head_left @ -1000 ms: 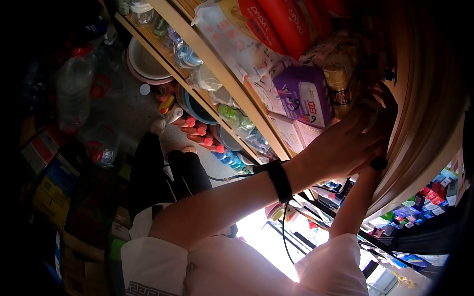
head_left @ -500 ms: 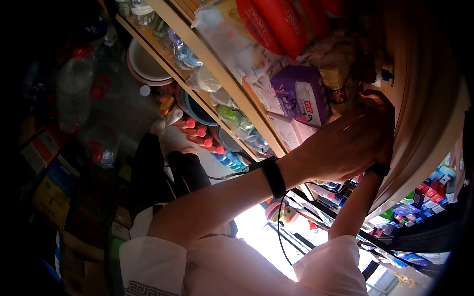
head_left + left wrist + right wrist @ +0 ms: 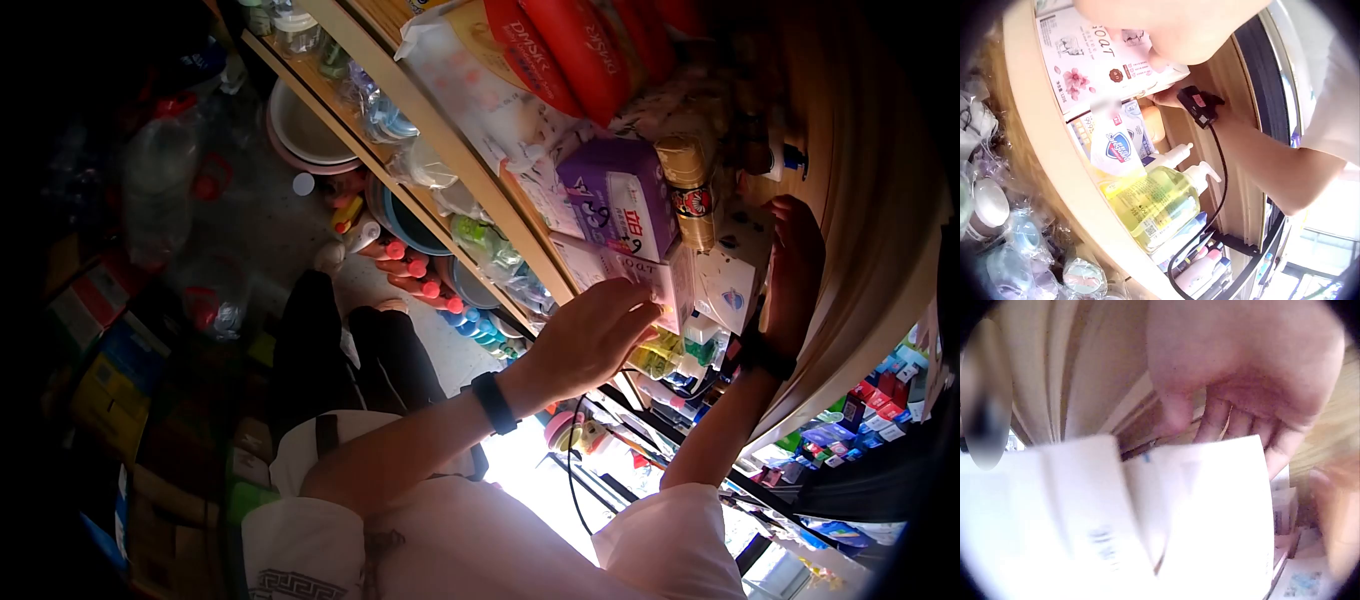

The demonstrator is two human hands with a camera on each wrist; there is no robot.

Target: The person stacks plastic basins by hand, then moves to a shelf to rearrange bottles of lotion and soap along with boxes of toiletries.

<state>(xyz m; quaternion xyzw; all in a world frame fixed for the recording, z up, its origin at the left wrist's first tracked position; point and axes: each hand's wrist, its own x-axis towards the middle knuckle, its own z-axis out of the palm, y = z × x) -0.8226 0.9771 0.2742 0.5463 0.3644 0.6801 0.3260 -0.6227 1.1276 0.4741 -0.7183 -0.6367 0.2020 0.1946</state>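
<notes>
Two hands: left hand (image 3: pixel 590 335), right hand (image 3: pixel 790 265). One purple box (image 3: pixel 620 200). One gold-capped bottle (image 3: pixel 692 195). One yellow pump bottle (image 3: pixel 1154 206).

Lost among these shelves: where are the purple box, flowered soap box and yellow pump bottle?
purple box (image 3: pixel 620 195), head view, front face.
flowered soap box (image 3: pixel 1104 62), left wrist view, printed face.
yellow pump bottle (image 3: pixel 1154 203), left wrist view, body.

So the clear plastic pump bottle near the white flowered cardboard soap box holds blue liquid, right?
Not blue: the clear plastic pump bottle near the white flowered cardboard soap box holds yellow liquid, as the left wrist view shows.
</notes>
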